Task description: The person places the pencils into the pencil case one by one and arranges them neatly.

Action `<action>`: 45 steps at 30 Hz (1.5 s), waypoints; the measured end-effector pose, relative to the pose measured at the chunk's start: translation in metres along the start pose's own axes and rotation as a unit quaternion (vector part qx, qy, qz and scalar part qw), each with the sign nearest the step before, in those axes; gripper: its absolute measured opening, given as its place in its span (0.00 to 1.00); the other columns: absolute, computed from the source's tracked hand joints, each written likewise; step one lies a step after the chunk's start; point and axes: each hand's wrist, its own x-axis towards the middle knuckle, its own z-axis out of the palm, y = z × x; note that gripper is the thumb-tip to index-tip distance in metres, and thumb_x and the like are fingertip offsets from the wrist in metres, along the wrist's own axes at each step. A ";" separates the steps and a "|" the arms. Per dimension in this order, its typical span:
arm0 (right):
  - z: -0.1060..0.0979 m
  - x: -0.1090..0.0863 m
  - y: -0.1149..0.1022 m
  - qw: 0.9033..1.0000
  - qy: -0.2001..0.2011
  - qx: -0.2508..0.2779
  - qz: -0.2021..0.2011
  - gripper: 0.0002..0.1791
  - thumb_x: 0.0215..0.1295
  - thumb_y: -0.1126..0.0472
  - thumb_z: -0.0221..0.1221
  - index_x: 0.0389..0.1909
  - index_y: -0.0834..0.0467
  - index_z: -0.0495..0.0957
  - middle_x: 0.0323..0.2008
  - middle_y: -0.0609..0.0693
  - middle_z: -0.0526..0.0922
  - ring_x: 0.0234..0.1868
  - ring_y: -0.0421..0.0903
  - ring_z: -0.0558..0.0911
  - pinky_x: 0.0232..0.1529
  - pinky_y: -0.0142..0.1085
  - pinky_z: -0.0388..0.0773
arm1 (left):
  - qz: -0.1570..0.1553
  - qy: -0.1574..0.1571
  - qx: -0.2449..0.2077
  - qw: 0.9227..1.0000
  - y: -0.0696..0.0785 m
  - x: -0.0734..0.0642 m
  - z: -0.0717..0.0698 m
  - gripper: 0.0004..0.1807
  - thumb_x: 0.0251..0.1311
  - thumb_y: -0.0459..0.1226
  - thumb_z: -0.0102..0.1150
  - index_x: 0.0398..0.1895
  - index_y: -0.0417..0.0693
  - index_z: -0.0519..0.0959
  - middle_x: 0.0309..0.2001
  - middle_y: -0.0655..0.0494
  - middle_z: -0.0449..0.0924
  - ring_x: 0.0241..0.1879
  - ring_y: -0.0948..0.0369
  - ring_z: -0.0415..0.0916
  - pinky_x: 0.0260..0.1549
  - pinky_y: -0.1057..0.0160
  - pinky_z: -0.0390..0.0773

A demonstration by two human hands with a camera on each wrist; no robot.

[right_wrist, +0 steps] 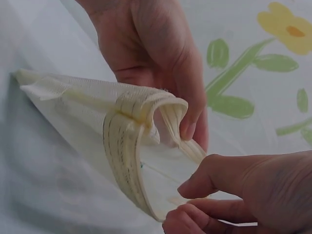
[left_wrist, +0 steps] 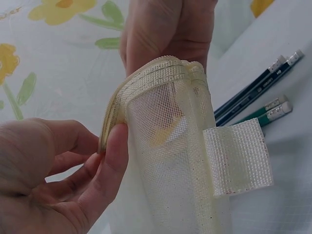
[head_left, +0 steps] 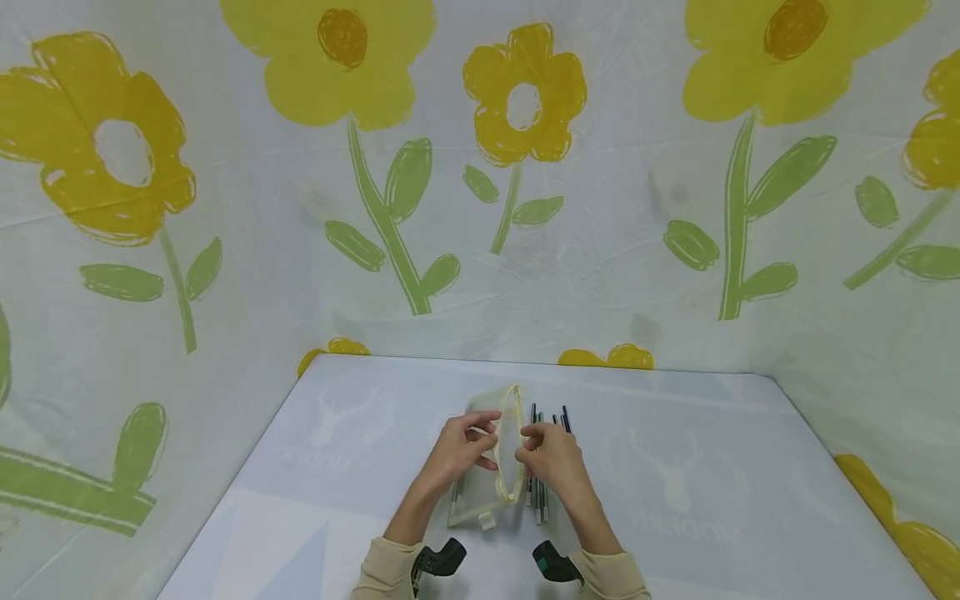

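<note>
A cream mesh zip pouch (head_left: 480, 492) stands with its zipped mouth spread apart between the two hands. My left hand (head_left: 467, 450) pinches one zip edge between thumb and fingers, as the left wrist view shows. On the opposite edge, my right hand (head_left: 555, 458) pinches the rim with thumb and fingertips, which the right wrist view (right_wrist: 243, 190) shows from close by. A small woven tab (left_wrist: 239, 158) sticks out from the pouch's side. Through the mouth, part of the pale inside (right_wrist: 165, 170) shows.
Several dark green and blue pencils (left_wrist: 258, 92) with white erasers lie on the table just right of the pouch, partly under the right hand. The pale table (head_left: 675, 533) ends at a flower-printed curtain (head_left: 600, 275) at the back and sides.
</note>
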 end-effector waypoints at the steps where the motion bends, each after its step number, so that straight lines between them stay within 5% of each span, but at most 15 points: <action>1: 0.000 0.000 0.001 1.000 0.003 -0.009 0.000 0.20 0.52 0.64 0.63 0.49 0.62 0.83 0.31 0.50 0.85 0.20 0.40 0.80 0.19 0.30 0.77 | 0.001 0.000 -0.001 1.000 0.000 0.000 0.000 0.23 0.63 0.28 0.53 0.63 0.34 0.73 0.44 0.42 0.73 0.34 0.59 0.76 0.27 0.60 0.90; 20: -0.017 -0.003 0.043 0.997 0.035 -0.065 0.008 0.17 0.52 0.63 0.63 0.45 0.61 0.84 0.27 0.46 0.80 0.24 0.41 0.72 0.18 0.29 0.68 | -0.004 0.002 -0.012 1.000 0.000 -0.001 0.002 0.23 0.64 0.28 0.53 0.63 0.35 0.73 0.45 0.42 0.73 0.34 0.59 0.74 0.27 0.59 0.90; 45: -0.038 0.001 0.073 0.996 0.036 -0.066 0.054 0.17 0.58 0.61 0.67 0.48 0.63 0.83 0.31 0.52 0.84 0.26 0.43 0.76 0.22 0.31 0.76 | -0.006 -0.001 -0.005 1.000 0.001 -0.001 0.002 0.23 0.63 0.27 0.54 0.63 0.35 0.74 0.44 0.41 0.73 0.34 0.59 0.75 0.27 0.59 0.90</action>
